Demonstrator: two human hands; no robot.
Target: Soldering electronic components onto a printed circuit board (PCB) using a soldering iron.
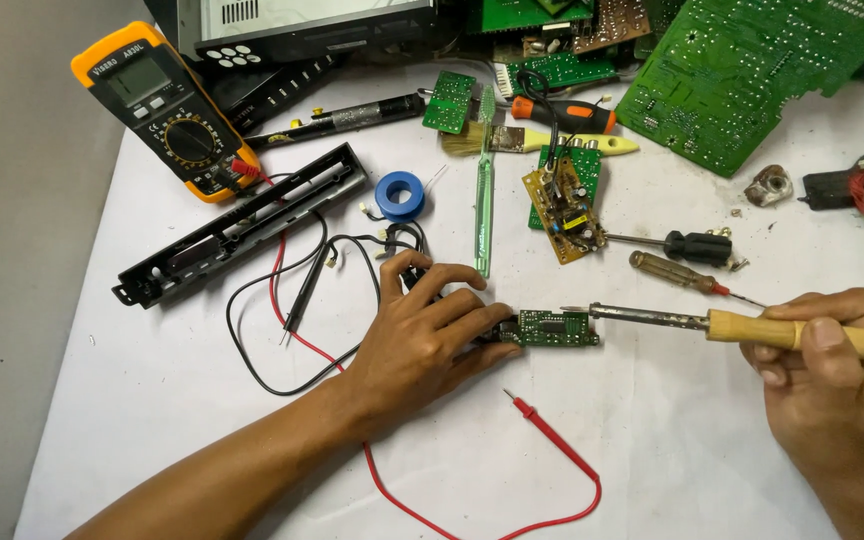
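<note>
The left hand (pixel 422 335) presses flat on the end of a small green circuit board (pixel 550 328), lying on the white table (pixel 672 450) with its long axis left to right. The right hand (pixel 832 370) is closed around a wooden-handled soldering iron (pixel 752 325), also horizontal, tip pointing left at the board's upper right edge.

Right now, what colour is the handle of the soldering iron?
Light wooden tan; the soldering iron handle sits in the right hand, clearest in the head view.
</note>
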